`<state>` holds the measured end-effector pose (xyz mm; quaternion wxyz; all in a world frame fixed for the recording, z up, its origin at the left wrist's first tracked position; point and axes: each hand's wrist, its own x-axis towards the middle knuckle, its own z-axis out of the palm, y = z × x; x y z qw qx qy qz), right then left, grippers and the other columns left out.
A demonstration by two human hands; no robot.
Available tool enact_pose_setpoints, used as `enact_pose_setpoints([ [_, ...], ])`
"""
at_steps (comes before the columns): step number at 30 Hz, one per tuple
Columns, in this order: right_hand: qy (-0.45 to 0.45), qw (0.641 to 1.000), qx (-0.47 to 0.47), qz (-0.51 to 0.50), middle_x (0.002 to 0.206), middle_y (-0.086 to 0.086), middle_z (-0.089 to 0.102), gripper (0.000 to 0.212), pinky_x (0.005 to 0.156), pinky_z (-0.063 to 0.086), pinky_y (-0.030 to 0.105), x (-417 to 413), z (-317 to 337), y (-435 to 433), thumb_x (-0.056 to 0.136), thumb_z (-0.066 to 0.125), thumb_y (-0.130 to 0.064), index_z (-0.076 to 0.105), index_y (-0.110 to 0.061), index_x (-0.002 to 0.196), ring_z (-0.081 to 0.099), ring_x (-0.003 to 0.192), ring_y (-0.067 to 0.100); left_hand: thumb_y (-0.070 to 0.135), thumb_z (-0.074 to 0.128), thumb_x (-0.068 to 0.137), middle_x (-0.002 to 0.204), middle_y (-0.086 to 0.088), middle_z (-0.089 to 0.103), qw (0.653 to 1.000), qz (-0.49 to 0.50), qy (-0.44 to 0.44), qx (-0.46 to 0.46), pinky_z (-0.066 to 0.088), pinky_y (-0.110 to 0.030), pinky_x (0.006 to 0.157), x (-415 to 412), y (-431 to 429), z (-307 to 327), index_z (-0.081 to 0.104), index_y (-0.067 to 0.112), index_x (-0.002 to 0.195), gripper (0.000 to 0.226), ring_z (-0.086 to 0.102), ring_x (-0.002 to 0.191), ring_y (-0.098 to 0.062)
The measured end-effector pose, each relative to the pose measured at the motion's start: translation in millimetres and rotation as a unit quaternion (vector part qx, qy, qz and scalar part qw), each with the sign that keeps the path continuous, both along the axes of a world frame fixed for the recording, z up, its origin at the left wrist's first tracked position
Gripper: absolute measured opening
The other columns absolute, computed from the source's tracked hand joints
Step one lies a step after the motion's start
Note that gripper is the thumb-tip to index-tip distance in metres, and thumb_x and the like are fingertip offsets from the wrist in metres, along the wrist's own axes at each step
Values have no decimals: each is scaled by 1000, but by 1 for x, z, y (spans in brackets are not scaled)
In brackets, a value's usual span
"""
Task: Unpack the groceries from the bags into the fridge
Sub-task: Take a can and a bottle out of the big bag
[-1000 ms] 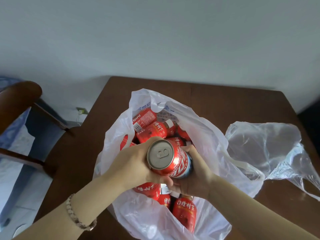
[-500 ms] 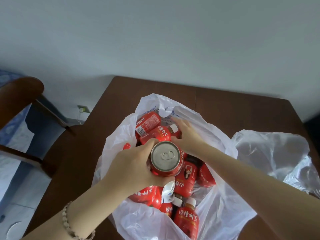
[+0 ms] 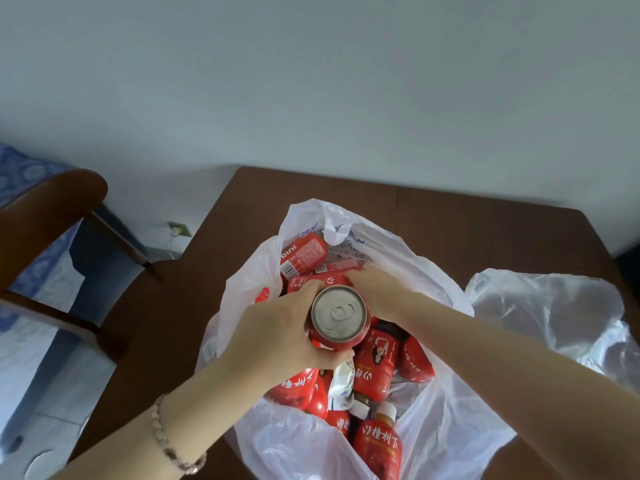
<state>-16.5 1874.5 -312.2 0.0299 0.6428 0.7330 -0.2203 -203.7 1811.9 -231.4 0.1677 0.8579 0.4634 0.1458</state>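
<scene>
A white plastic bag point(image 3: 446, 403) stands open on the brown table point(image 3: 485, 237), full of red drinks. My left hand point(image 3: 273, 341) grips a red soda can point(image 3: 339, 318) upright above the bag, its silver top facing me. Behind the can, my right hand point(image 3: 377, 289) reaches into the far part of the bag among red bottles point(image 3: 311, 282); its fingertips are hidden there. More red-labelled bottles point(image 3: 375, 370) lie in the near part of the bag, one with a brown cap point(image 3: 379, 445).
An empty clear plastic bag point(image 3: 554, 317) lies crumpled on the table at the right. A dark wooden chair point(image 3: 48, 216) stands to the left of the table, with a blue patterned cloth behind it. A grey wall runs close behind the table.
My right hand let go of the can and reached further back into the bag among the bottles. My left hand kept the can and turned it upright.
</scene>
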Motion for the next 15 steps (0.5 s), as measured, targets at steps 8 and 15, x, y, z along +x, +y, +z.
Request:
enact_pose_setpoints([
  [8, 54, 992, 79, -80, 94, -1, 63, 21, 68, 48, 31, 17, 66, -40, 91, 49, -27, 54, -27, 111, 56, 75, 21, 77, 50, 58, 86, 11, 70, 998, -1, -21, 67, 56, -24, 62, 15, -8, 30, 57, 20, 103, 73, 68, 73, -10],
  [15, 15, 972, 157, -173, 73, -4, 63, 23, 55, 38, 25, 65, 131, -99, 83, 55, -49, 54, -26, 87, 55, 67, 18, 77, 60, 55, 89, 13, 66, 995, -14, -19, 93, 55, -28, 64, 36, -21, 57, 54, 26, 103, 70, 65, 78, -10],
])
